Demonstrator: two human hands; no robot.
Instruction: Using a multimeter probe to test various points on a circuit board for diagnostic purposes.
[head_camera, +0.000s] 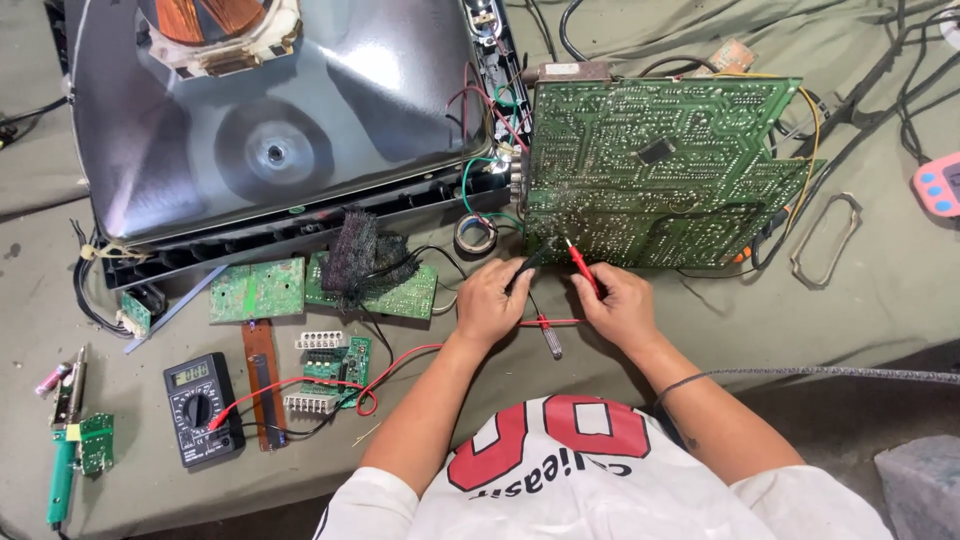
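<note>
Green circuit board (660, 170) is lying at upper right of the frame. Your left hand (490, 300) is pinching a black probe (535, 258), your right hand (620, 305) a red probe (583, 266). Stiff and fragile, probably; its edges look safest to grip.

A green-handled soldering iron (62, 470) lies at the far left. A pink timer (940, 185) sits at the right edge, beside a metal wire loop (826, 240).

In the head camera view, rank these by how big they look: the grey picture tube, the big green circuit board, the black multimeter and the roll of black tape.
1. Grey glass picture tube
2. Large green circuit board
3. Black multimeter with dial
4. Small roll of black tape

All lie on the same cloth, so nearness hardly skews this.
</note>
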